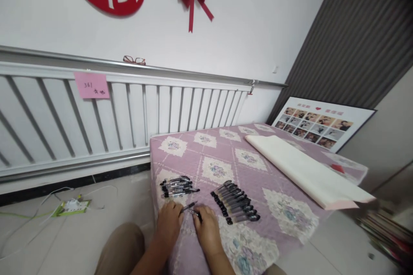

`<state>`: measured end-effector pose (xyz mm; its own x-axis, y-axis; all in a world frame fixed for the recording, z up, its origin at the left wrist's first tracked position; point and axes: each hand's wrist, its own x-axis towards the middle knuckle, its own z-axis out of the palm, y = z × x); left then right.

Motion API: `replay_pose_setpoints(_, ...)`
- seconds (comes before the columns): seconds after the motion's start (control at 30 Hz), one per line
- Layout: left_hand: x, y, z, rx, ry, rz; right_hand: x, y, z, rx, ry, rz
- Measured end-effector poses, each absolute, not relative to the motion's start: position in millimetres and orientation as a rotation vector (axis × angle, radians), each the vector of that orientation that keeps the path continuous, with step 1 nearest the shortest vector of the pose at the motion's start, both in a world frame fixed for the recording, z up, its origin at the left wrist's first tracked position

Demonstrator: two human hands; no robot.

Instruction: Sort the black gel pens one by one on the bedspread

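Note:
Both my hands are low in the head view, close together over the purple flowered cover [190, 249]. My left hand [170, 220] has its fingers closed on a slim dark-tipped pen part [189, 206], which points up and to the right. Beside it, my right hand [208, 227] pinches a short black and clear pen part [195, 212]; its exact shape is partly hidden by the fingers. Just beyond my left hand lies a small pile of black pens [178, 187]. To the right of my right hand, several clear-barrelled pens [237, 201] lie in a slanting row, with small black pieces [222, 207] along their left ends.
A long cream sheet or folded board [290, 167] lies across the cover's right side. Behind stands a white radiator [135, 111] with a pink note [92, 85]. A photo board [322, 122] leans at the far right. A power strip [72, 207] with cables lies on the floor.

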<state>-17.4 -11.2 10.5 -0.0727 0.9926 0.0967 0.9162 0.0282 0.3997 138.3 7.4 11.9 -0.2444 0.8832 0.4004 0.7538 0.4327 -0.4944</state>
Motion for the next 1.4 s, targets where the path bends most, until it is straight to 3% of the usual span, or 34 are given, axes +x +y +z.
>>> replay_pose_setpoints(0.67, -7.2, -8.2, 1.8, 1.742, 2.318, 0.780, 145.0, 13.8, 0.4, -1.245, -1.915, 0.212)
replay_pose_setpoints(1.0, -13.3, -12.6, -3.9, 1.600, 2.215, 1.008, 145.8, 16.1, -4.5, -1.244, -1.936, 0.217)
replay_pose_setpoints(1.4, -18.1, -12.9, -9.4, 1.427, 2.037, 1.320, 111.4, 33.5, 11.9, -1.222, -2.253, -0.013)
